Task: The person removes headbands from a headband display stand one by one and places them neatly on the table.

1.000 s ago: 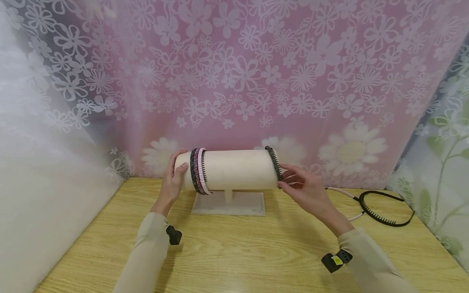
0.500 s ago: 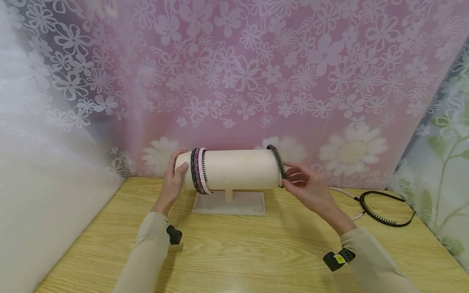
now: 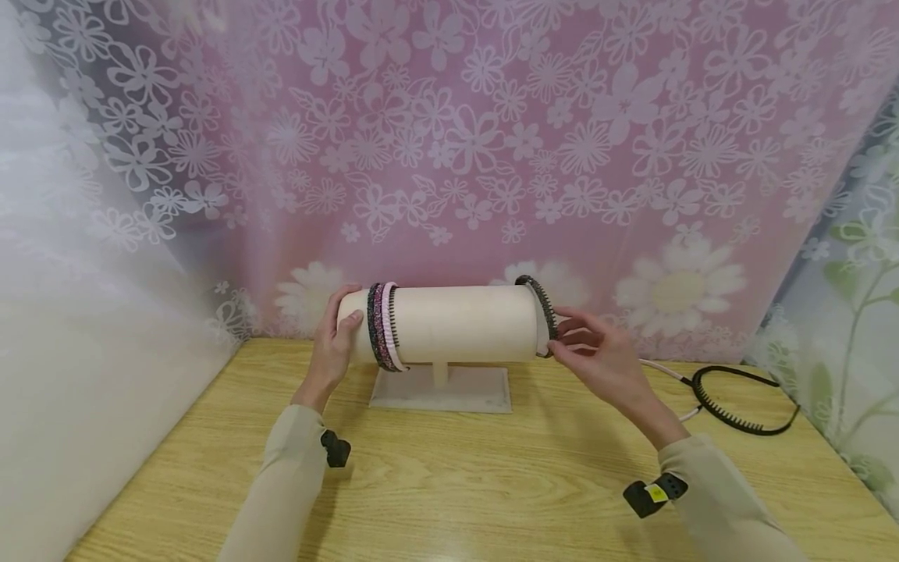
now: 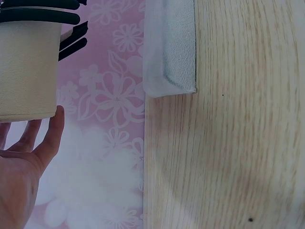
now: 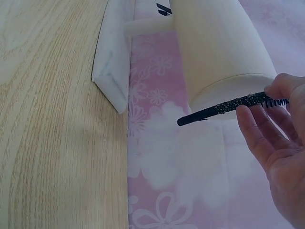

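A cream cylindrical headband stand [image 3: 463, 324] lies sideways on its post above a pale base [image 3: 438, 390]. My left hand [image 3: 332, 347] grips its left end, thumb in front and fingers behind. Around the stand near that hand sit a dark glittery headband [image 3: 374, 316], a pink glittery one [image 3: 381, 336] and a pale pink one [image 3: 389, 324]. At the right end, my right hand [image 3: 604, 363] pinches a dark toothed headband [image 3: 544, 300] between thumb and fingers. The right wrist view shows this band's sparkly section [image 5: 240, 102] just off the stand's end face [image 5: 228, 90].
Behind my right forearm, a black toothed headband [image 3: 737, 421] and a thin pink one [image 3: 656, 364] lie on the wooden table [image 3: 449, 476]. A pink flowered curtain [image 3: 449, 156] hangs right behind the stand, with pale sheets at both sides.
My right hand has moved right, sliding the dark toothed headband from around the stand's right end to past its edge. The left hand keeps its grip there.
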`<state>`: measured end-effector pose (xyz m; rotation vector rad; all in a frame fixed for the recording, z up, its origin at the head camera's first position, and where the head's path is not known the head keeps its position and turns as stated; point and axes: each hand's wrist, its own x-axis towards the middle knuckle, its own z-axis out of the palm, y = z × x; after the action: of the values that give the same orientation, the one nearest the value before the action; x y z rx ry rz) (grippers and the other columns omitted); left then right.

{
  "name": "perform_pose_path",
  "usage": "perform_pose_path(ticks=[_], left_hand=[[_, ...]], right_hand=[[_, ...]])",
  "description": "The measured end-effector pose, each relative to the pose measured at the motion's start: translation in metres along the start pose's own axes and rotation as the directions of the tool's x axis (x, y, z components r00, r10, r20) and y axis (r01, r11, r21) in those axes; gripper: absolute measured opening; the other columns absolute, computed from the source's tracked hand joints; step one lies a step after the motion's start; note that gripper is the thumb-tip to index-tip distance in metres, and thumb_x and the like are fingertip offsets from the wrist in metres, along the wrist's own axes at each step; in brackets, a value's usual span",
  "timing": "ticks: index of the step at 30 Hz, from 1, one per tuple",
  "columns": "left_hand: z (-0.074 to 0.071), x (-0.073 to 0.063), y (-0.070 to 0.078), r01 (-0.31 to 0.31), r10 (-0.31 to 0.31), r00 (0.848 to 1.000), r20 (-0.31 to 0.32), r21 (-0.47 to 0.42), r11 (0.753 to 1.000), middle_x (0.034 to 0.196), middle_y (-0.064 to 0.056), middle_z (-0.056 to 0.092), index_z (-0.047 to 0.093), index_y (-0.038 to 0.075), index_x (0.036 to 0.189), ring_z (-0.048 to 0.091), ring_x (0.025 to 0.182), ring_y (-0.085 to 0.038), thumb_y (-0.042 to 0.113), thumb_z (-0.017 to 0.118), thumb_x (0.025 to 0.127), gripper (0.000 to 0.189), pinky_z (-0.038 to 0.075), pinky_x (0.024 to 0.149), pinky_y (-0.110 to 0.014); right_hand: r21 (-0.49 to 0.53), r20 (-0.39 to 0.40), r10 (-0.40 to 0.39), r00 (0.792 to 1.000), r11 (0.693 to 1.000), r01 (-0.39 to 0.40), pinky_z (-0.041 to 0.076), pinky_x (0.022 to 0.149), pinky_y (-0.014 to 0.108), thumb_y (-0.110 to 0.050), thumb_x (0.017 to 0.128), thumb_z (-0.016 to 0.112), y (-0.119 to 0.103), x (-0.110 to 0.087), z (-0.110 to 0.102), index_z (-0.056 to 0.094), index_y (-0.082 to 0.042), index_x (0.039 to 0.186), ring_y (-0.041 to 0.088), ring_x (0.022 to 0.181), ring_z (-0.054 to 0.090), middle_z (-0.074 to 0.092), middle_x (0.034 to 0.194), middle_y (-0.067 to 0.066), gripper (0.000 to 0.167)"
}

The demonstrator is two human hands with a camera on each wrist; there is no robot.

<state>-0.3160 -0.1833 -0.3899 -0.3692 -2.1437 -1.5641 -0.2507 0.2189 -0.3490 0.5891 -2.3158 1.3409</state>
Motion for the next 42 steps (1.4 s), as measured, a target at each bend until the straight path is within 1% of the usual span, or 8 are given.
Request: perform_pose_path(ticks=[6, 9, 13, 16, 20, 28, 36, 42], left_hand=[[0.000, 0.001, 0.004, 0.031, -0.031, 0.999, 0.015, 0.006, 1.000, 0.146, -0.016, 0.051, 0.045, 0.024, 0.152, 0.059, 0.088, -0.028, 0.028, 0.047, 0.104, 0.049, 0.054, 0.065, -0.038], [-0.001, -0.001, 0.017, 0.036, -0.036, 0.999, 0.026, 0.003, 0.999, 0.146, -0.019, 0.051, 0.044, 0.017, 0.152, 0.059, 0.088, -0.026, 0.025, 0.046, 0.103, 0.049, 0.055, 0.065, -0.036], [-0.003, -0.008, 0.037, 0.034, -0.033, 0.999, 0.034, -0.002, 0.999, 0.141, -0.022, 0.053, 0.045, 0.012, 0.150, 0.059, 0.086, -0.023, 0.023, 0.047, 0.103, 0.049, 0.055, 0.065, -0.033], [-0.003, -0.010, 0.043, 0.033, -0.033, 0.999, 0.036, -0.001, 0.999, 0.138, -0.023, 0.054, 0.045, 0.012, 0.150, 0.059, 0.085, -0.022, 0.023, 0.047, 0.102, 0.049, 0.055, 0.065, -0.032], [-0.003, -0.010, 0.043, 0.032, -0.032, 0.999, 0.037, 0.001, 0.999, 0.136, -0.023, 0.055, 0.045, 0.013, 0.150, 0.059, 0.085, -0.023, 0.023, 0.047, 0.102, 0.049, 0.055, 0.065, -0.033], [-0.004, -0.009, 0.041, 0.029, -0.029, 0.999, 0.038, 0.000, 1.000, 0.142, -0.021, 0.053, 0.045, 0.013, 0.150, 0.059, 0.086, -0.023, 0.024, 0.047, 0.102, 0.049, 0.055, 0.065, -0.034], [-0.004, -0.010, 0.041, 0.038, -0.038, 0.999, 0.034, -0.011, 0.999, 0.143, -0.021, 0.052, 0.045, 0.013, 0.150, 0.060, 0.090, -0.025, 0.024, 0.047, 0.102, 0.049, 0.056, 0.066, -0.036], [-0.004, -0.010, 0.040, 0.034, -0.033, 0.999, 0.032, -0.006, 0.999, 0.141, -0.022, 0.054, 0.046, 0.014, 0.149, 0.060, 0.088, -0.024, 0.024, 0.048, 0.102, 0.048, 0.055, 0.065, -0.036]], right_hand=[[0.003, -0.008, 0.019, 1.000, 1.000, -0.019, 0.058, 0.074, 0.017, 0.000, 0.090, 0.074, 0.004, 0.001, -0.001, 0.063, -0.006, 0.137, -0.002, 0.090, 0.068, 0.068, 0.109, 0.022, 0.049], [0.001, -0.018, 0.013, 1.000, 1.000, -0.013, 0.058, 0.075, 0.016, 0.000, 0.090, 0.074, 0.007, 0.001, -0.002, 0.063, -0.006, 0.137, -0.004, 0.090, 0.067, 0.068, 0.108, 0.021, 0.049], [-0.002, -0.029, -0.004, 1.000, 1.000, 0.004, 0.058, 0.075, 0.015, 0.001, 0.089, 0.074, 0.011, -0.002, -0.003, 0.063, -0.004, 0.135, -0.006, 0.088, 0.066, 0.069, 0.106, 0.020, 0.047], [-0.011, -0.028, -0.012, 1.000, 1.000, 0.012, 0.058, 0.074, 0.015, 0.002, 0.089, 0.075, 0.012, -0.004, -0.005, 0.063, -0.003, 0.134, -0.006, 0.086, 0.066, 0.069, 0.103, 0.020, 0.047], [-0.020, -0.021, -0.013, 1.000, 1.000, 0.012, 0.058, 0.074, 0.016, 0.002, 0.089, 0.074, 0.012, -0.008, -0.009, 0.063, -0.004, 0.135, -0.005, 0.086, 0.067, 0.068, 0.103, 0.019, 0.048], [-0.030, -0.025, -0.045, 0.999, 0.999, 0.044, 0.058, 0.071, 0.016, 0.007, 0.087, 0.074, 0.017, -0.017, -0.017, 0.064, -0.002, 0.134, -0.004, 0.085, 0.068, 0.068, 0.101, 0.022, 0.049], [-0.031, -0.003, -0.029, 1.000, 0.999, 0.029, 0.059, 0.070, 0.018, 0.005, 0.088, 0.074, 0.023, -0.025, -0.023, 0.063, -0.005, 0.136, -0.003, 0.086, 0.069, 0.069, 0.102, 0.018, 0.051], [-0.056, 0.011, -0.020, 1.000, 0.998, 0.021, 0.059, 0.069, 0.019, 0.006, 0.087, 0.075, 0.029, -0.032, -0.024, 0.064, -0.005, 0.136, -0.003, 0.085, 0.069, 0.071, 0.101, 0.018, 0.052]])
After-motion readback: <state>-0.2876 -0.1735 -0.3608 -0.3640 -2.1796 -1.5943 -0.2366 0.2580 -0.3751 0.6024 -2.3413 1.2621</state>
